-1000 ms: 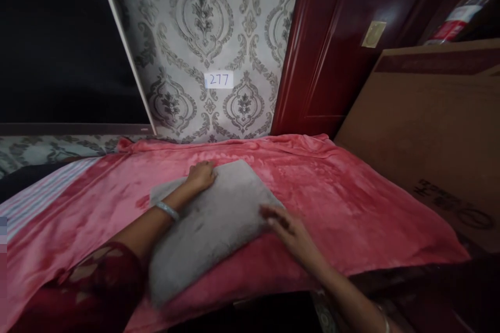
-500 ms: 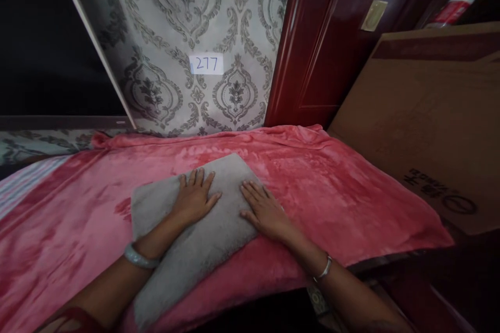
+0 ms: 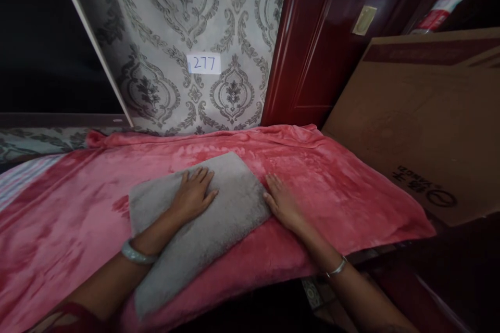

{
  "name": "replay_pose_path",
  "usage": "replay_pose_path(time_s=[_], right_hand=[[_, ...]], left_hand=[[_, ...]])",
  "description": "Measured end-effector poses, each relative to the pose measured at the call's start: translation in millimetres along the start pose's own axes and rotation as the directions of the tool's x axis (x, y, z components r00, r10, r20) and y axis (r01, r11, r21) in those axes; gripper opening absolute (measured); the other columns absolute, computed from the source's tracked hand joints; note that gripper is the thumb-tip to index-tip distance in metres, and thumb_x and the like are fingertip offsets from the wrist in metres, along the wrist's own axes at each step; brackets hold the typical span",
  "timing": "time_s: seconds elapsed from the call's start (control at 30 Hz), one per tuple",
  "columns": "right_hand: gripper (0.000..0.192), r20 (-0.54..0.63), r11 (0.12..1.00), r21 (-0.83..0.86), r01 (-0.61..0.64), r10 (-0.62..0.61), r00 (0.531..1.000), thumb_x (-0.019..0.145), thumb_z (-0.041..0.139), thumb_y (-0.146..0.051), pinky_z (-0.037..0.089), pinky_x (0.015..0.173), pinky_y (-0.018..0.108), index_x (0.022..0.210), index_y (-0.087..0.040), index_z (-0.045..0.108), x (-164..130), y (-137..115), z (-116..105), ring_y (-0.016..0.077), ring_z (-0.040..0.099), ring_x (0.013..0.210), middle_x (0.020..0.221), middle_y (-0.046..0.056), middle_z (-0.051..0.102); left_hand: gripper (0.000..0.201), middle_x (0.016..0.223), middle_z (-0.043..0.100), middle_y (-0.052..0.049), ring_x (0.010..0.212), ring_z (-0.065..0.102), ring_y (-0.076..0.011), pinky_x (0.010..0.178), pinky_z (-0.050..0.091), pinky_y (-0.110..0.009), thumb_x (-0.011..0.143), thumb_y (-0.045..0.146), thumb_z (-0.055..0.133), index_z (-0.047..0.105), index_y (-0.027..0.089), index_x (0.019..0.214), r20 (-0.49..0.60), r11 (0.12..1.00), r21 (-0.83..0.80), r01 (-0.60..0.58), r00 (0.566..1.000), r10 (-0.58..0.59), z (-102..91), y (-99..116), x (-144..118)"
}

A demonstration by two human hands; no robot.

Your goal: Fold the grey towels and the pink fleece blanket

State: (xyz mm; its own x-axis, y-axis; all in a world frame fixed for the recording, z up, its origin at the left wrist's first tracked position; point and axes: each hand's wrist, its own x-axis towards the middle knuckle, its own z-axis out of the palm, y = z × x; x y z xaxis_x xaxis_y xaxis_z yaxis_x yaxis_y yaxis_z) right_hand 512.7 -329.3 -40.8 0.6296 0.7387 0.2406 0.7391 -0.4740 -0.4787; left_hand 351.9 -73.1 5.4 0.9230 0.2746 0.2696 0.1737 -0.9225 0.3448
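On the pink blanket [image 3: 332, 192], your left hand [image 3: 193, 193] lies flat, grip open, on the grey towel [image 3: 230, 203]. Your right hand [image 3: 283, 202], also open, touches the towel's right edge.

White label [image 3: 203, 63] on the patterned wallpaper [image 3: 164, 36] reads "277". Right of it, cardboard box [image 3: 422, 125] print is illegible.

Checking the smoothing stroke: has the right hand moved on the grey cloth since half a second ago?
Yes. The right hand slid rightward off the top of the grey cloth to its right edge, onto the pink blanket.
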Motion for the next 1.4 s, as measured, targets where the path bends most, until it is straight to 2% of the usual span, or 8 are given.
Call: replay_pose_path(time_s=[0.17,0.33,0.47,0.7,0.87,0.97,1.2,1.4], right_hand=[[0.066,0.092,0.974,-0.075,0.214,-0.207,0.974,0.101,0.042,-0.046,0.014,0.124,0.053,0.159,-0.019,0.027,1.7,-63.0,4.7,0.0264,0.011,0.154,0.166,0.009,0.020],[0.070,0.166,0.966,-0.124,0.227,-0.206,0.964,0.101,0.046,-0.050,0.016,0.124,0.054,0.158,-0.012,0.030,-0.9,-91.9,25.6,0.0298,0.013,0.154,0.165,0.015,0.019],[0.072,0.177,0.958,-0.113,0.265,-0.243,0.954,0.102,0.046,-0.050,0.016,0.126,0.048,0.158,-0.008,0.028,-13.2,-92.4,32.5,0.0268,0.012,0.154,0.165,0.016,0.017],[0.070,0.244,0.912,0.027,0.410,-0.403,0.882,0.102,0.045,-0.051,0.015,0.126,0.044,0.160,-0.018,0.023,-32.5,-82.8,18.7,0.0208,0.015,0.153,0.165,0.009,0.023],[0.072,0.156,0.982,-0.060,0.179,-0.168,0.973,0.102,0.044,-0.050,0.012,0.126,0.051,0.161,-0.015,0.021,-12.4,-58.6,7.2,0.0268,0.013,0.154,0.165,0.013,0.020],[0.080,0.190,0.984,-0.100,0.145,-0.124,0.974,0.099,0.049,-0.053,0.012,0.126,0.052,0.160,-0.011,0.022,-11.0,-57.4,12.4,0.0293,0.010,0.154,0.165,0.016,0.016],[0.071,0.244,0.926,0.075,0.370,-0.377,0.894,0.104,0.039,-0.051,0.016,0.126,0.042,0.162,-0.018,0.015,-21.0,-71.9,9.6,0.0201,0.013,0.154,0.166,0.009,0.018],[0.080,0.200,0.984,-0.106,0.144,-0.120,0.972,0.101,0.045,-0.055,0.012,0.126,0.051,0.161,-0.011,0.016,8.5,-65.6,9.3,0.0277,0.005,0.154,0.166,0.016,0.011]], left_hand=[[0.072,0.158,0.039,-0.020,0.149,0.030,-0.0389,0.122,0.008,-0.060,0.081,0.049,0.065,0.051,0.018,0.145,0.077,0.995,-0.089,-0.047,0.996,0.054,-7.4,15.0,-29.6],[0.072,0.163,0.031,-0.016,0.152,0.023,-0.0380,0.121,0.009,-0.062,0.083,0.054,0.063,0.051,0.022,0.147,0.125,0.997,-0.042,-0.058,0.990,0.063,1.6,18.2,-67.1],[0.074,0.164,0.028,-0.015,0.152,0.022,-0.0362,0.122,0.008,-0.061,0.083,0.054,0.061,0.049,0.022,0.148,0.121,0.997,0.025,-0.070,0.990,0.067,7.7,16.2,-71.7],[0.072,0.163,0.029,-0.013,0.152,0.022,-0.0371,0.122,0.007,-0.062,0.083,0.053,0.063,0.050,0.025,0.148,0.103,0.998,-0.008,-0.064,0.993,0.064,10.0,15.0,-69.4],[0.072,0.164,0.027,-0.014,0.152,0.022,-0.0387,0.122,0.006,-0.063,0.084,0.053,0.063,0.049,0.024,0.148,0.108,0.998,-0.030,-0.059,0.992,0.062,8.7,16.4,-70.6],[0.071,0.164,0.028,-0.013,0.152,0.022,-0.0379,0.122,0.007,-0.062,0.084,0.053,0.063,0.048,0.026,0.148,0.103,0.998,-0.032,-0.058,0.993,0.061,8.9,16.0,-71.0],[0.075,0.164,0.027,-0.015,0.152,0.022,-0.0378,0.121,0.012,-0.063,0.088,0.059,0.054,0.043,0.022,0.152,0.109,0.987,0.097,-0.127,0.987,0.116,14.3,9.6,-72.3],[0.076,0.163,0.029,-0.018,0.151,0.027,-0.0363,0.118,0.023,-0.063,0.094,0.058,0.047,0.031,0.019,0.157,0.040,0.937,0.258,-0.234,0.972,0.232,18.4,4.6,-75.1]])
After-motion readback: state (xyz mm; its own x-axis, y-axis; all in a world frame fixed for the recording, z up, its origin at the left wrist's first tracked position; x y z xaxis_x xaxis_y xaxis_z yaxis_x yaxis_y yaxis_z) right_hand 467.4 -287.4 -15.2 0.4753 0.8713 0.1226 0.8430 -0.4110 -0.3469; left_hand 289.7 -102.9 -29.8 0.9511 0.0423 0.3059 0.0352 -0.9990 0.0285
